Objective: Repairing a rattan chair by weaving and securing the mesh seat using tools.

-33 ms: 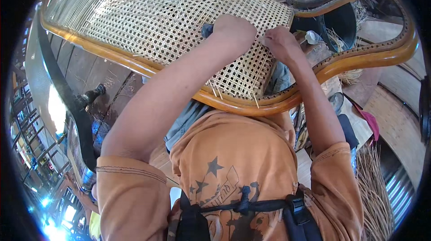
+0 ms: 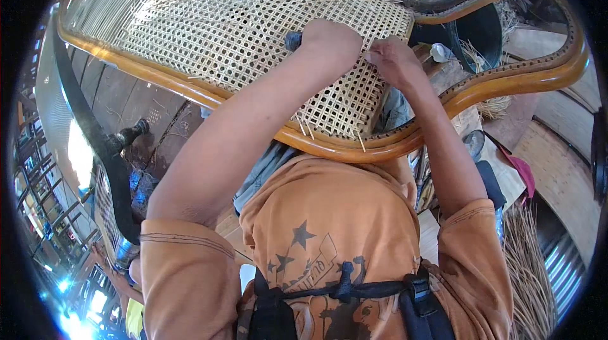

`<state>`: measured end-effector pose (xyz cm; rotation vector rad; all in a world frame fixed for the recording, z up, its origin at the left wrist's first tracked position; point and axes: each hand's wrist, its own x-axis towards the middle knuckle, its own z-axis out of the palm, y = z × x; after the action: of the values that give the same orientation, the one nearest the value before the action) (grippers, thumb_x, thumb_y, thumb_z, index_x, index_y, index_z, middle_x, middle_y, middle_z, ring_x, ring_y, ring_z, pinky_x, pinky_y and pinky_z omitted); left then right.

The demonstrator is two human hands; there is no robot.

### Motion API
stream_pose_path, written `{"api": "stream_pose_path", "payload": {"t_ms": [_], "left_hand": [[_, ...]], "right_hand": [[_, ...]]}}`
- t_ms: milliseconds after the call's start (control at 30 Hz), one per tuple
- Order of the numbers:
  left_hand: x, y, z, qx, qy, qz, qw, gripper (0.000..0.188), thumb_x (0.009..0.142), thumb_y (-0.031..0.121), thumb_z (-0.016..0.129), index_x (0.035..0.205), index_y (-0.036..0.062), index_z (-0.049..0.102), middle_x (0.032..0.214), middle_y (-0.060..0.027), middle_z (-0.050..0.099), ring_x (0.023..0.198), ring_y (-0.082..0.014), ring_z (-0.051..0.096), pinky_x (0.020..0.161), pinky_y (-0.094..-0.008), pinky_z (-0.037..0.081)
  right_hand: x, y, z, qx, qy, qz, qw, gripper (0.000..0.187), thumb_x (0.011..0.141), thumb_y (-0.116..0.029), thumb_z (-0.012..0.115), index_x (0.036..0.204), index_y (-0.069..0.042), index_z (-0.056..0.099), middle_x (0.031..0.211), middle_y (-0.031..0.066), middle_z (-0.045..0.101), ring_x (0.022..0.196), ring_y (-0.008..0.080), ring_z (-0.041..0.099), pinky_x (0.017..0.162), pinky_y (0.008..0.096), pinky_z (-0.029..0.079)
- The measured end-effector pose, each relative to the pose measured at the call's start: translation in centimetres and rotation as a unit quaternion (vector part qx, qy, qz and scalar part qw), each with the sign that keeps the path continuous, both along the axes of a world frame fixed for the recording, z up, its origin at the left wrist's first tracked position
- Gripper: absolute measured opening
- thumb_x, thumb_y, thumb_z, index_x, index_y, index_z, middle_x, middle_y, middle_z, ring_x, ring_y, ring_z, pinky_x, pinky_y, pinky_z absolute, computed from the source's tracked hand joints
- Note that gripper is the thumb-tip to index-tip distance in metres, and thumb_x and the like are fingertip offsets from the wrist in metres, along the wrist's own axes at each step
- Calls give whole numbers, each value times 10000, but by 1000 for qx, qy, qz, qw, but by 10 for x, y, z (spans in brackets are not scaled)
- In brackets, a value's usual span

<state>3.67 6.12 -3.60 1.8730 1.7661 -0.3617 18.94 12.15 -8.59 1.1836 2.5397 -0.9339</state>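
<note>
A woven cane panel (image 2: 221, 30) stretches across a curved, glossy brown wooden frame (image 2: 316, 147) in front of me. Over the panel's right part, my left hand (image 2: 330, 44) is closed in a fist around a dark-handled tool (image 2: 292, 40). Only the butt of its handle shows; its working end is hidden, so I cannot tell its kind. Close beside it, my right hand (image 2: 396, 60) pinches its fingers together at the weave near the panel's right end. What lies between those fingertips is too small to make out. Short strand ends (image 2: 304, 126) stick out along the near edge.
To the right, the frame loops around an open section edged with small holes. Beneath it stand a dark bucket (image 2: 484, 36) and a small white cup-like thing (image 2: 440, 52). A bundle of cane strands (image 2: 525, 264) lies at lower right. Another dark curved furniture piece (image 2: 82, 118) stands left.
My left forearm has shifted very slightly to the right, and my right fingers have moved a little at the weave. The panel and frame stay put.
</note>
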Motion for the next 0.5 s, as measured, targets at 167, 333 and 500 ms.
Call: {"api": "stream_pose_path", "payload": {"t_ms": [167, 333, 500], "left_hand": [[-4, 19, 16, -84, 16, 21, 996, 266, 780, 249, 606, 997, 118, 689, 979, -98, 679, 880, -264, 660, 757, -395, 514], [-15, 15, 32, -119, 61, 44, 990, 301, 811, 179, 550, 1086, 151, 670, 1093, -67, 656, 1005, -230, 628, 873, -381, 455], [-32, 6, 30, -186, 77, 70, 977, 322, 808, 186, 550, 1108, 130, 653, 1106, -83, 648, 998, -231, 632, 848, -389, 484]], "right_hand": [[-12, -17, 30, 48, 7, -21, 999, 204, 810, -221, 568, 882, -51, 654, 919, 161, 617, 898, 351, 594, 772, 452, 483], [-8, -18, 28, 204, -5, 83, 976, 167, 809, -182, 545, 922, -101, 638, 942, 103, 599, 946, 305, 571, 794, 421, 476], [-14, -8, 26, 192, 19, 151, 970, 154, 807, -151, 539, 912, -106, 643, 945, 100, 609, 948, 304, 584, 787, 414, 490]]}}
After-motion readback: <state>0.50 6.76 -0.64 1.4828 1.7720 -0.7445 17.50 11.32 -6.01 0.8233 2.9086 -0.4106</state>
